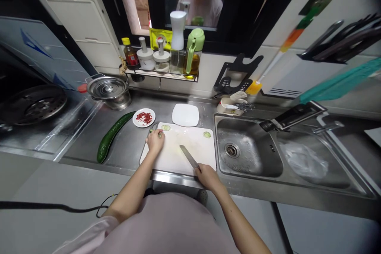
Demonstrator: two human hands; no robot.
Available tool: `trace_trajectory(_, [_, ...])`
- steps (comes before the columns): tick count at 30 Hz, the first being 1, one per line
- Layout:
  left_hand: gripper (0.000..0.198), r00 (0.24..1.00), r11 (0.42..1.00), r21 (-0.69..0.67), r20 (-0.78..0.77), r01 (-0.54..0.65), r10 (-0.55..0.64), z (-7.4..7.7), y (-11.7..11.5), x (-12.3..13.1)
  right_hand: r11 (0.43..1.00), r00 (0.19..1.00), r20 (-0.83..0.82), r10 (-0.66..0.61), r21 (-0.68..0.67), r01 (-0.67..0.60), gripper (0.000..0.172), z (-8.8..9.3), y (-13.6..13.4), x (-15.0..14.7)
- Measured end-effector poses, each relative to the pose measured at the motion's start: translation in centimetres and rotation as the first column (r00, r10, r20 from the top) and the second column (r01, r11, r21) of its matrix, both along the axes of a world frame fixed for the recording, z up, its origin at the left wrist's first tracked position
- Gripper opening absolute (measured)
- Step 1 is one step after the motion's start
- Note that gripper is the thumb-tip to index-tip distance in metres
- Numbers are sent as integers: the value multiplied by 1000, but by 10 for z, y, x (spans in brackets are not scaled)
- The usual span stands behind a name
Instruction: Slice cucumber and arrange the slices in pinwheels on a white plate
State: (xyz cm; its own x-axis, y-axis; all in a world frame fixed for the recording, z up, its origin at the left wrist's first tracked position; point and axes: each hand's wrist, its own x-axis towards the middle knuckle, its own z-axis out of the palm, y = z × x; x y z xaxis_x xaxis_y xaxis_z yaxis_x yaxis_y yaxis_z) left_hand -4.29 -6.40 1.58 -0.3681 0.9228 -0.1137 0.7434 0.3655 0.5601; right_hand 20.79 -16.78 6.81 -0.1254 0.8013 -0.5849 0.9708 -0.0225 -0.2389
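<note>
My right hand (pixel 207 175) is wrapped round the handle of a knife (pixel 189 156), whose blade points up and left over the white cutting board (pixel 171 158). At the board's upper left corner my left hand (pixel 155 139) has its fingers closed on a small green piece, too small to make out. Pale green slices (pixel 166 127) lie just beside those fingers, and more slices (pixel 206 135) rest at the upper right corner. Behind the board sits a white plate (pixel 185 115). A small plate of chopped red pieces (pixel 144 118) is at the upper left.
A long green cucumber (pixel 111 139) lies left of the board. Farther back are a lidded steel pot (pixel 119 101) and a rack with seasoning bottles (pixel 163 74). The sink (pixel 250 147) is on the right, with a plastic bag (pixel 305 158) in its second basin.
</note>
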Motion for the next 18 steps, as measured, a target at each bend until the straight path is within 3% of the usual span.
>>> trace_trajectory(7, [36, 982, 990, -88, -147, 108, -120, -2, 34, 6, 1000, 1000, -14, -16, 6, 16, 31, 1, 0, 5])
trace_trajectory(18, [30, 946, 960, -175, -204, 218, -252, -5, 73, 1, 1000, 999, -27, -24, 16, 25, 32, -4, 0, 10])
